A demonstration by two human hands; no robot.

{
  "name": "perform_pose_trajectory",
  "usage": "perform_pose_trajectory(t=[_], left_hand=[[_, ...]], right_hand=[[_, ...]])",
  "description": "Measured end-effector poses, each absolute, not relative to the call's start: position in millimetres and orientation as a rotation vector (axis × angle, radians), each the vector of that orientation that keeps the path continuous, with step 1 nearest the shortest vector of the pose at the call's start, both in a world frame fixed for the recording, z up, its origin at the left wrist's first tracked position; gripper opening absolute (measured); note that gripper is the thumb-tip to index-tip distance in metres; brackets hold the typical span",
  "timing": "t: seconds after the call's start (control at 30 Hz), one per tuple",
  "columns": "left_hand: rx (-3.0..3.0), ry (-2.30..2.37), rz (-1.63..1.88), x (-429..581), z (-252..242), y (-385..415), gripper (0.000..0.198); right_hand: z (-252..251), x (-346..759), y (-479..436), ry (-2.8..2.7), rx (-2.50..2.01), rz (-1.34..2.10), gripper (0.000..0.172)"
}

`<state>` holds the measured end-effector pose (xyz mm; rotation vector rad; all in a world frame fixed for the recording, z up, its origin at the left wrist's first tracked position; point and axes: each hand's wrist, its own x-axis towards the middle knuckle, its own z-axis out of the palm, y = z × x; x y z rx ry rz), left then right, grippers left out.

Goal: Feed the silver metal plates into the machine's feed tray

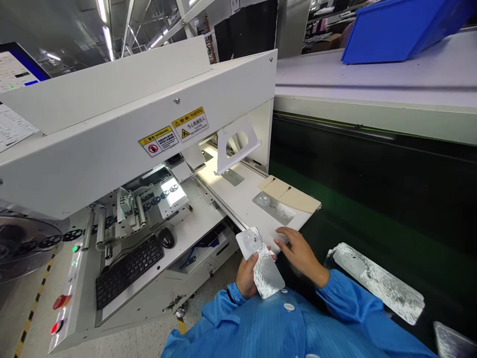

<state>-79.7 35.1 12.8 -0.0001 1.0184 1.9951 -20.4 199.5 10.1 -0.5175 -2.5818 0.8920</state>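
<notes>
Silvery panel (261, 263) sits at six o'clock, clasped round its lower edge by the left hand (246, 277), face up, seemingly for viewing. Right hand (300, 251), fingers spread and empty, rests on the white tray (238, 199), five o'clock of a second panel (274, 208).

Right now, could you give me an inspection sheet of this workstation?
Surface: white machine shelf, dark conveyor belt beside it.
Job's things: silver plate in hand; second plate on shelf; more plates on belt.
Clutter: beige sheet, keyboard, mouse.
Hands: left hand grips silver plate; right hand open at shelf edge.
Cables: thin lead by keyboard.
Surroundings: blue bin, warning labels, monitor.
</notes>
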Motion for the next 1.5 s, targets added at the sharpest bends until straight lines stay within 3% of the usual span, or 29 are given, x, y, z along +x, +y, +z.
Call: perform_pose_trajectory(t=[0.1,0.27,0.43,0.67,0.87,1.07,1.23,1.33,1.5], left_hand=[[0.018,0.983,2.022,-75,11,47,0.056],[0.118,1.008,1.954,-58,15,74,0.066],[0.322,1.014,1.731,-38,16,91,0.068],[0.487,1.122,1.502,-21,13,96,0.092],[0.498,1.086,1.38,-14,5,93,0.079],[0.749,1.204,1.274,-13,-13,104,0.063],[1.326,1.588,0.895,-9,-16,154,0.048],[1.709,1.724,0.64,-3,-16,199,0.051],[1.865,1.663,0.445,8,-23,254,0.069]], right_hand=[[19,10,178,-2.573,-0.591,1.139,0.036],[23,41,161,-2.547,-0.655,1.314,0.063],[16,67,163,-2.418,-0.738,1.216,0.052],[0,140,202,-2.423,-1.065,0.866,0.042],[-16,195,262,-2.473,-1.369,0.479,0.048],[-26,193,283,-2.768,-1.648,0.514,0.045],[-25,187,290,-2.851,-1.579,0.457,0.049],[-22,188,292,-2.854,-1.522,0.415,0.044],[-25,190,284,-2.774,-1.51,0.391,0.048]])
